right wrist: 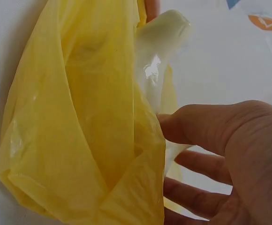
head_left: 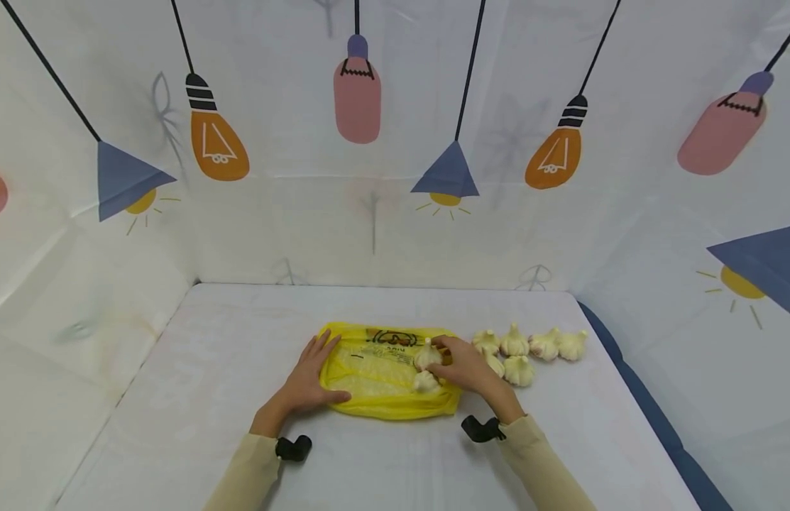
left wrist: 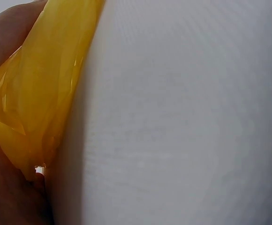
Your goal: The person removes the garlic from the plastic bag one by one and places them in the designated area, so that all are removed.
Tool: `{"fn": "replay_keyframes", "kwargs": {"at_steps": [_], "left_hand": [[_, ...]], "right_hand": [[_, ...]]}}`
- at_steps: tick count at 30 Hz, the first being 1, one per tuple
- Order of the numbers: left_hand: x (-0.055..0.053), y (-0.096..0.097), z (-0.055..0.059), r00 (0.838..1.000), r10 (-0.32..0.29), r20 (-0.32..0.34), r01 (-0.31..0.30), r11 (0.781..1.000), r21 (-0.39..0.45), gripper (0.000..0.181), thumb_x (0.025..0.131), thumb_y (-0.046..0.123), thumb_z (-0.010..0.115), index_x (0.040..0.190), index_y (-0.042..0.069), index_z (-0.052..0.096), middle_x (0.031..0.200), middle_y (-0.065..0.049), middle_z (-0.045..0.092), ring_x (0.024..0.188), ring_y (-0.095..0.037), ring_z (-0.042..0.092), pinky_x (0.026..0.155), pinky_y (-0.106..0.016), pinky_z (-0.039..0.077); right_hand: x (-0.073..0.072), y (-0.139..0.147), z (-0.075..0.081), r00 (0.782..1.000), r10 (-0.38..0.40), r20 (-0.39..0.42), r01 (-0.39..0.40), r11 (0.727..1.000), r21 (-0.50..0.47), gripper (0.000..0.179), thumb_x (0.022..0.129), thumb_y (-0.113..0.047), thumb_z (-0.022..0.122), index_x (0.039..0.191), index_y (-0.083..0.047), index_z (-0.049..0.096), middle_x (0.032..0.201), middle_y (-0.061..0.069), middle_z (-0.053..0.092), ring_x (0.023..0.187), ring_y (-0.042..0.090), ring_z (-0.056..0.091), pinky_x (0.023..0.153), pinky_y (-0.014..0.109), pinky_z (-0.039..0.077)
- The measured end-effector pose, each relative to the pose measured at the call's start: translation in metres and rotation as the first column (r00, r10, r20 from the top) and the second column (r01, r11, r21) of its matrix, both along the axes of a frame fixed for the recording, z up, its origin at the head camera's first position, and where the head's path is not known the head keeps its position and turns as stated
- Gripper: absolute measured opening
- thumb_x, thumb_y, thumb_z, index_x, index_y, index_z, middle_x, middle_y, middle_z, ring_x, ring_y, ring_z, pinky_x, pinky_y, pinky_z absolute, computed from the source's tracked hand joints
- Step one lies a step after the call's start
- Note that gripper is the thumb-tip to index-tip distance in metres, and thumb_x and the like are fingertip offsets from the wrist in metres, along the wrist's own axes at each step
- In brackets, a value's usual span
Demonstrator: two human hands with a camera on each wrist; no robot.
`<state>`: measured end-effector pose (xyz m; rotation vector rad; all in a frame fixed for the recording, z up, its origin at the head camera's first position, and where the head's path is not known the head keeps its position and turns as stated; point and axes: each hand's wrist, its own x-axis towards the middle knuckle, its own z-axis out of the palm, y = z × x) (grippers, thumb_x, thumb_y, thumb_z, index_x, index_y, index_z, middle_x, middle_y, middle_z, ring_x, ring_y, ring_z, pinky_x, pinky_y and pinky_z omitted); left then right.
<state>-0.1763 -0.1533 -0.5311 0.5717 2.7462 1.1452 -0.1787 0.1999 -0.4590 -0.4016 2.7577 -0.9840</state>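
Observation:
A yellow plastic bag [head_left: 382, 406] lies on the white table, its rim spread wide. On its left side rests my left hand [head_left: 308, 376], fingers extended at the far corner and thumb over the near rim. The left wrist view shows yellow plastic [left wrist: 51, 70] between thumb and fingers. With my right hand [head_left: 465, 365] I hold a garlic bulb [head_left: 427, 355] by its side, inside the bag's right part. Another garlic bulb [head_left: 425, 382] lies just nearer in the bag. In the right wrist view the bag's wall [right wrist: 79, 140] partly hides the pale bulb [right wrist: 150, 70].
Several garlic bulbs [head_left: 518, 371] sit on the table [head_left: 228, 341] to the right of the bag, beyond my right hand. Behind the table hangs a white cloth [head_left: 273, 220] printed with lamps. A blue edge [head_left: 644, 397] runs along the table's right side.

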Motion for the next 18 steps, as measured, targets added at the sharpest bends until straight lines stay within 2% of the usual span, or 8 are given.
{"fn": "replay_keyframes", "kwargs": {"at_steps": [5, 11, 18], "left_hand": [[-0.0008, -0.0002, 0.0001, 1.000, -0.005, -0.003, 0.005, 1.000, 0.004, 0.117, 0.073, 0.055, 0.085, 0.164, 0.012, 0.027, 0.173, -0.017, 0.010, 0.156, -0.052, 0.005, 0.118, -0.077, 0.019], [-0.0007, -0.0003, -0.0005, 1.000, -0.006, 0.007, 0.006, 1.000, -0.001, 0.117, 0.073, 0.056, 0.085, 0.165, 0.013, 0.026, 0.174, -0.016, 0.009, 0.156, -0.052, 0.005, 0.117, -0.077, 0.019], [-0.0018, 0.0005, 0.0004, 1.000, -0.004, 0.007, 0.004, 1.000, -0.008, 0.117, 0.073, 0.056, 0.085, 0.164, 0.013, 0.026, 0.174, -0.016, 0.010, 0.156, -0.052, 0.005, 0.117, -0.077, 0.019]], "right_hand": [[-0.0031, -0.0017, -0.0019, 0.999, 0.051, 0.011, -0.050, 0.999, -0.016, 0.046, 0.096, -0.023, 0.073, 0.138, -0.008, 0.062, 0.135, 0.014, 0.063, 0.119, 0.032, 0.063, 0.095, 0.049, 0.055], [-0.0073, -0.0032, -0.0040, 0.994, 0.106, 0.039, -0.103, 0.993, -0.062, 0.044, 0.096, -0.018, 0.071, 0.138, -0.007, 0.061, 0.138, 0.019, 0.057, 0.111, 0.031, 0.064, 0.087, 0.045, 0.058], [-0.0088, -0.0022, -0.0040, 0.991, 0.124, 0.050, -0.120, 0.990, -0.075, 0.045, 0.097, -0.016, 0.071, 0.139, -0.007, 0.060, 0.141, 0.018, 0.058, 0.110, 0.030, 0.065, 0.086, 0.043, 0.058]]}}
